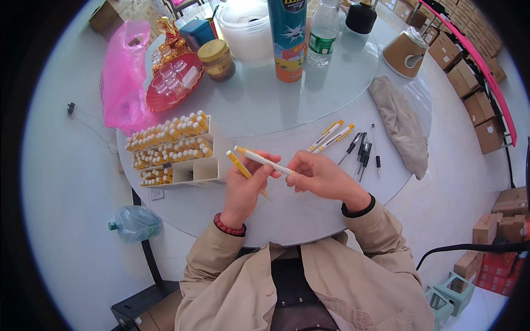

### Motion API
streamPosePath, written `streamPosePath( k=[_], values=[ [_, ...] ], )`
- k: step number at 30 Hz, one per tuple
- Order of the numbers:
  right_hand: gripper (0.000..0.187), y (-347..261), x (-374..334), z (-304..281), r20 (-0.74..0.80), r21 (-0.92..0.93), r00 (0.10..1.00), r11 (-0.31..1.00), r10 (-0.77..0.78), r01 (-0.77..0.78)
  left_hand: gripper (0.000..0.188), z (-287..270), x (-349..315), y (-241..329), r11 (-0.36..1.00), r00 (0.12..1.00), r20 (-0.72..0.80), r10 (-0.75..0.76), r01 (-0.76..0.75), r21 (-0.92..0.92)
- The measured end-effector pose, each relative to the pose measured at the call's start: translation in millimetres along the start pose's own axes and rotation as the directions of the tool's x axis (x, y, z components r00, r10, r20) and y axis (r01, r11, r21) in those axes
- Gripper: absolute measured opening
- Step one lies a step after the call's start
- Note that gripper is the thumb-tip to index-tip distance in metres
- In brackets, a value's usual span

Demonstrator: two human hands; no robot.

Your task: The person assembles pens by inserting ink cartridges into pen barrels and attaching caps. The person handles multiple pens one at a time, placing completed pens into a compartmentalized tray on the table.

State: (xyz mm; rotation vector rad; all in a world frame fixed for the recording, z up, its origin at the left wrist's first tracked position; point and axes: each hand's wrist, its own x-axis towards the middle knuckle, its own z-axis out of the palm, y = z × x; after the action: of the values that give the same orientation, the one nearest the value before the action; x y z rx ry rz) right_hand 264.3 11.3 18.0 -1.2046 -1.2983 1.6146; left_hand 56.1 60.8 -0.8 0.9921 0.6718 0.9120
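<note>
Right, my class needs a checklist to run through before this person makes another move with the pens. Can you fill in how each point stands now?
1. White pen steadied by both hands: ok, fingers of the left hand and right hand are on it.
2. Either hand free: not ok, the left also holds a yellow pen part.
3. White pen's right-hand end properly fitted: cannot tell, fingers cover it.
4. Room in the white rack: ok, its bottom row is only partly filled.
5. Loose white-and-yellow pens apart from the black pens: ok, they lie side by side to the left of them.
</note>
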Motion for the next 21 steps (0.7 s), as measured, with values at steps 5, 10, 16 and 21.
streamPosePath(
  k=[5, 10, 16, 21],
  values=[
    [0.017, -3.1, -0.2, -2.3, -0.024, 0.014, 1.0, 1.0, -0.017, 0.017, 0.034, -3.0, 1.3, -1.4, 1.0, 1.0, -0.007, -0.011, 0.011, 0.0],
    [0.016, -4.0, -0.4, -2.1, -0.046, -0.012, 0.998, 0.999, -0.033, 0.033, 0.025, -1.3, -0.2, -1.0, 0.999, 0.999, 0.034, 0.004, -0.002, -0.043],
    [0.015, 0.3, 1.2, -1.0, -0.051, -0.081, 0.995, 0.994, -0.083, 0.078, 0.027, -3.9, -0.9, -2.2, 1.0, 0.999, 0.049, -0.002, 0.002, 0.015],
    [0.014, 0.1, 0.6, 0.2, -0.065, -0.098, 0.995, 0.993, -0.074, 0.068, 0.033, 4.2, -1.6, 3.7, 0.999, 0.999, 0.021, -0.025, 0.026, -0.046]
  ],
)
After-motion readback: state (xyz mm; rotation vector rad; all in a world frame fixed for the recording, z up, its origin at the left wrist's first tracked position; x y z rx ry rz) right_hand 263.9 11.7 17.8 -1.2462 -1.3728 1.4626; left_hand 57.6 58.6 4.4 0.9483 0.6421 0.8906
